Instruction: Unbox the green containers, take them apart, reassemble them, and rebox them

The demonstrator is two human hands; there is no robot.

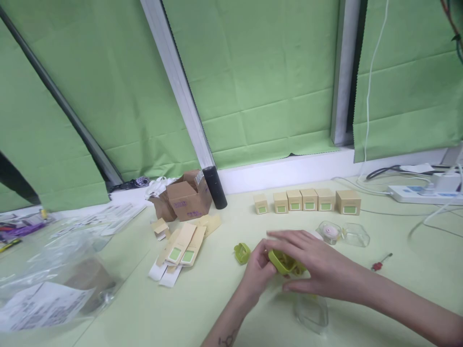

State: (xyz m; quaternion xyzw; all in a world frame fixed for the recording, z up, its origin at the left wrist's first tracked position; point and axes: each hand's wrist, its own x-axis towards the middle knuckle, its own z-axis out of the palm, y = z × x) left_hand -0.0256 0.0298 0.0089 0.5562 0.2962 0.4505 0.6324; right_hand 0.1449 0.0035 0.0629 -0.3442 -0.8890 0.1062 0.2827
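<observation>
Left hand angled upward, fingers gripping a green case, right hand arched across it, fingers parted, thumb spread below, contact unclear.

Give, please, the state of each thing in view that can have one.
Green case: open, held in left hand
Right hand: spread, thumb apart from fingers, over the case
Carton: flaps open
Small boxes: upright, apparently closed
Flat boxes: collapsed, overlapping
Clear case: open
Black cylinder: upright
Red tool: lying down
Blinds: lowered
</observation>
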